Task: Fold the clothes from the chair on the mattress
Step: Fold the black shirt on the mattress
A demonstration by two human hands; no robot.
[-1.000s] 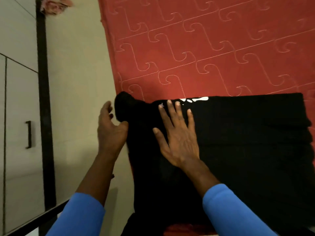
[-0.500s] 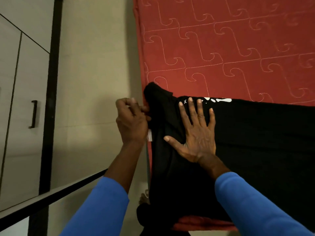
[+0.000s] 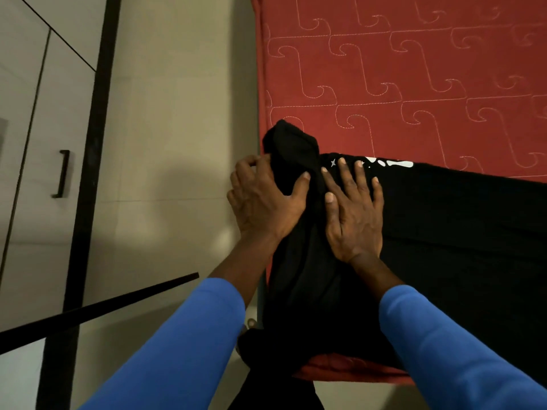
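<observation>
A black garment [image 3: 444,232] with a white print along its far edge lies spread over the near part of the red quilted mattress [image 3: 414,84]. Its sleeve end [image 3: 291,146] is bunched at the mattress's left edge. My left hand [image 3: 263,199] grips that bunched sleeve, fingers curled under it and thumb on top. Just to its right, my right hand [image 3: 353,211] lies flat on the garment, fingers straight, pressing the cloth down. Part of the garment hangs off the near left corner of the mattress.
Beige tiled floor [image 3: 177,143] runs along the left of the mattress. A pale wardrobe [image 3: 35,173] with a dark handle [image 3: 62,173] and a black frame stands at far left. A dark bar [image 3: 97,309] crosses the lower left.
The view has shifted left and closer. My left hand moved from beside the sleeve to over it, thumb now on top. My right hand stays flat on the garment.
</observation>
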